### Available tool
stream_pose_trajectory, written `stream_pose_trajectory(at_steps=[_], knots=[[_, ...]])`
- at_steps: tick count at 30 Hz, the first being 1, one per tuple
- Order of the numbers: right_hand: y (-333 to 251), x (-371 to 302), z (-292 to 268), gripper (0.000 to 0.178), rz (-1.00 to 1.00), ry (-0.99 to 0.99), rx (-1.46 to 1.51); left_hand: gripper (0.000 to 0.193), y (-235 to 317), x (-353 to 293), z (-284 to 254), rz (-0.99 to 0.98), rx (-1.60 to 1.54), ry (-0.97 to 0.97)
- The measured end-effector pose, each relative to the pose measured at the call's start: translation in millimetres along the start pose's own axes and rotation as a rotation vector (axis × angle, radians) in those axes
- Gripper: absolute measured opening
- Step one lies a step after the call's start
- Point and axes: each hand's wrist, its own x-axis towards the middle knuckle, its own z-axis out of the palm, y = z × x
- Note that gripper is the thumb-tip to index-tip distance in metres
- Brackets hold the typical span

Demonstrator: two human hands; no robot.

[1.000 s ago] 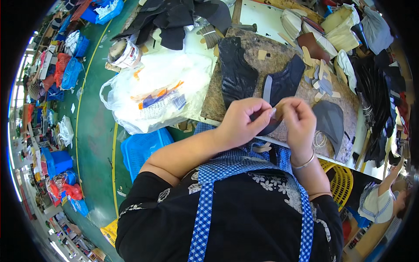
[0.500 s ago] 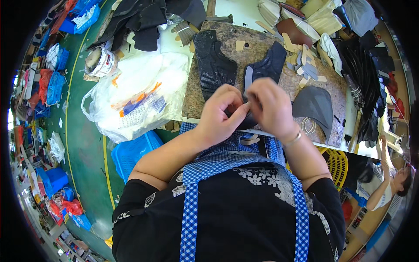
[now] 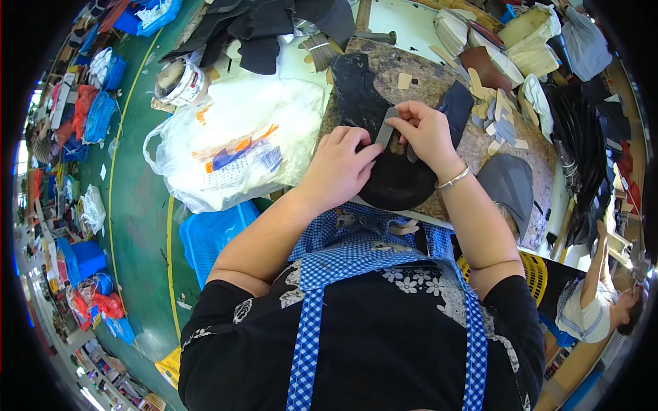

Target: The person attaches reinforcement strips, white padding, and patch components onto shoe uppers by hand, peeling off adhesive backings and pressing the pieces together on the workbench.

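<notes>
A black shoe upper (image 3: 394,183), with its rounded end toward me, lies on the stone-like slab (image 3: 428,72) before my apron. My right hand (image 3: 426,133) pinches the top of a narrow grey strip (image 3: 384,134) between thumb and fingers, holding it along one edge of the upper's opening. My left hand (image 3: 343,161) is closed at the upper's left edge, its thumb pressing near the strip's lower end. Its fingertips are partly hidden. Another grey strip end shows below my right hand, on the opening's other edge.
Beige and grey pieces (image 3: 504,113) are heaped right on the slab, above a dark grey curved panel (image 3: 507,188). Left lie a white plastic bag (image 3: 274,106), a glue tub (image 3: 181,82) and a brush (image 3: 319,51). A blue basket (image 3: 212,236) stands below. Another person (image 3: 593,308) is far right.
My hands have separated, the right moving up along the upper with the grey strip. The upper's rounded end now shows more fully. The whole view has shifted slightly.
</notes>
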Motion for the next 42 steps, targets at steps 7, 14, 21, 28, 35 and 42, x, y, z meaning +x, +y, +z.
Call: stream_pose_trajectory(at_steps=[7, 14, 21, 28, 35, 42], knots=[[-18, -12, 4, 0.032, -0.497, 0.488, -0.689, 0.026, -3, 2, -9, 0.015, -0.132, -0.036], [-30, -85, 8, 0.037, -0.739, -0.259, -0.619, 0.029, -89, -17, -81, -0.556, 0.367, 0.167], [-22, -71, -5, 0.041, -0.629, -0.319, -0.374, 0.014, -127, -46, -90, -0.622, 0.009, 0.350], [-70, -77, 12, 0.053, -0.987, 0.204, -0.541, 0.016, 0, -13, -84, 0.032, 0.292, 0.191], [-72, -63, 10, 0.032, -0.717, 0.389, -0.297, 0.010, 42, 5, -57, 0.137, -0.320, 0.487], [-57, -67, 5, 0.032, -1.046, 0.339, -0.411, 0.014, 46, 10, -29, -0.390, -1.581, 0.258]])
